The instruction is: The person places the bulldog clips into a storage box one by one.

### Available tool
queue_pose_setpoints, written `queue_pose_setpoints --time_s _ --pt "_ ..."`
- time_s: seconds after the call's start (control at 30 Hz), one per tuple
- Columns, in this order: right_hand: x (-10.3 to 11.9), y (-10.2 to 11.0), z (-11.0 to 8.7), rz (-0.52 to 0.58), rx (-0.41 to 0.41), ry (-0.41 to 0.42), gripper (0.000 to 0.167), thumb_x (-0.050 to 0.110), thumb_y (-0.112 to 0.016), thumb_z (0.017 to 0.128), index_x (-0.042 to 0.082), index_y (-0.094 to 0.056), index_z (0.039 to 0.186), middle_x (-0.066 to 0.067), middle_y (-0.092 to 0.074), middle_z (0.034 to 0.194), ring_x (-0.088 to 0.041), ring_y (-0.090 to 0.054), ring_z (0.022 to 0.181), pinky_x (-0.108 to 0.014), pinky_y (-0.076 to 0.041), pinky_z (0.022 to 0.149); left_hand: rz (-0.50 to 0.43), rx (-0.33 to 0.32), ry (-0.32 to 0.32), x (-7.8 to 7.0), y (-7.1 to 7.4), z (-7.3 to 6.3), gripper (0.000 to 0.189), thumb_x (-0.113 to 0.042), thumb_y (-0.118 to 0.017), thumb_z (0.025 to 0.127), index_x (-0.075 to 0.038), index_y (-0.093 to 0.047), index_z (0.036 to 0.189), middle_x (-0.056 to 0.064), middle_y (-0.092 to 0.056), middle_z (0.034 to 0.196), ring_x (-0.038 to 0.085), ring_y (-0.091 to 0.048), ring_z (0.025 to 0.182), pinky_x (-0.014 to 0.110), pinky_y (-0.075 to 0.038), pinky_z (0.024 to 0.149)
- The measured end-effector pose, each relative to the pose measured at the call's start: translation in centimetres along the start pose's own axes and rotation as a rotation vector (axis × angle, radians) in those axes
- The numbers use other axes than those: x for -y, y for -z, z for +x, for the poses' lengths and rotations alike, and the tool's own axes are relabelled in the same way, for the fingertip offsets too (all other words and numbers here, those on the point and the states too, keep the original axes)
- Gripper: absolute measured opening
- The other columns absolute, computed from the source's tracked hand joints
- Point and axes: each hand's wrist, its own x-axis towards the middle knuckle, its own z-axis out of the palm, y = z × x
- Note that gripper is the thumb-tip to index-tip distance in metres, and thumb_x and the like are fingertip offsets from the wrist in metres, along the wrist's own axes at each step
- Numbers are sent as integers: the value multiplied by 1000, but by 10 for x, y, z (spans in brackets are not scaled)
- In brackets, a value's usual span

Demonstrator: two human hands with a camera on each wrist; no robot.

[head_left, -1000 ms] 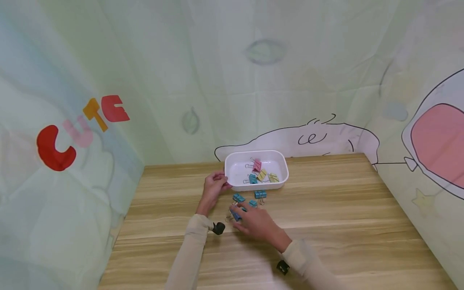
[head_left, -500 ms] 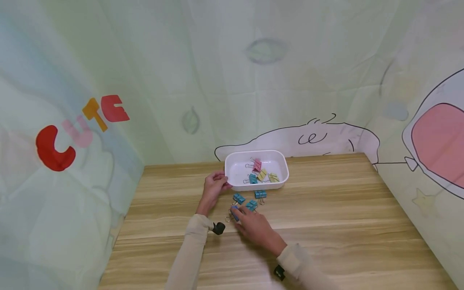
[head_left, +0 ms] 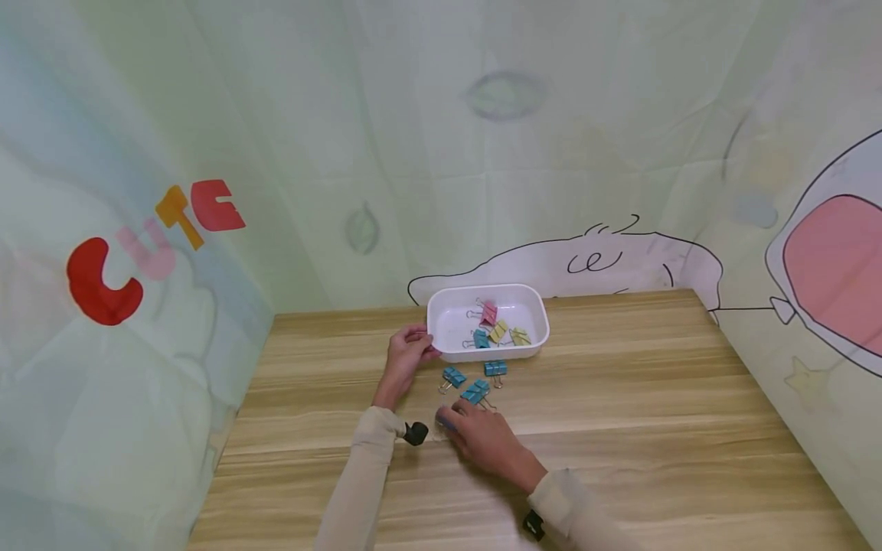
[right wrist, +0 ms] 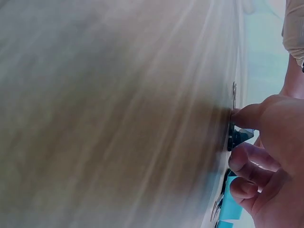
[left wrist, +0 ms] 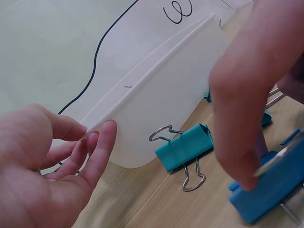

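My left hand (head_left: 406, 358) pinches the left front corner of a white tray (head_left: 451, 357); the left wrist view shows the thumb and fingers on its rim. In the tray lie a pink binder clip (head_left: 488, 313), a teal one (head_left: 480, 340) and two yellow ones (head_left: 498, 331). My right hand (head_left: 485, 438) pinches a blue binder clip (left wrist: 266, 194) just above or on the table, largely covered by the fingers in the head view. Close to that hand is a teal binder clip (head_left: 475, 392). Two more teal clips, a left one (head_left: 453, 376) and a right one (head_left: 494, 369), lie before the tray.
The wood-grain table (head_left: 634, 398) carries everything. A printed curtain (head_left: 441, 176) stands right behind the tray and along both sides. Black wrist cameras, one at the left cuff (head_left: 416, 434) and one at the right cuff (head_left: 534, 525), stick out from the sleeves.
My right hand has drawn the blue binder clip slightly towards me, away from the teal clips. The nearest teal clip has shifted a little left and shows more fully. The left hand and tray stay still.
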Motion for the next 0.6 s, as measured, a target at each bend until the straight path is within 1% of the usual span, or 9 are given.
queue_pose_setpoints --time_s 0.23,0.37,0.47,0.6 --pt "1 2 -3 4 30 -4 30 17 -68 99 26 -65 128 -1 -67 112 -18 -64 73 -23 -49 52 31 -2 14 0 2 0 37 4 -59 103 15 -50 136 17 -54 111 32 -68 92 31 -66 81" --pt "1 3 -4 19 58 -9 33 16 -69 97 26 -65 129 -1 -66 114 -16 -62 73 -22 -47 53 26 -2 14 0 1 0 37 4 -59 103 16 -50 137 18 -54 111 35 -68 94 31 -66 81" --pt "1 5 -4 26 71 -8 35 15 -70 95 25 -66 129 -1 -66 113 -14 -60 73 -21 -46 53 19 -3 14 0 1 0 38 4 -59 102 16 -49 137 18 -54 111 35 -68 93 30 -66 80" --pt "1 8 -4 28 60 7 36 15 -72 92 24 -67 127 0 -65 110 -12 -59 72 -21 -47 53 21 1 11 0 1 0 38 4 -59 102 17 -49 136 18 -54 111 32 -69 91 30 -66 80"
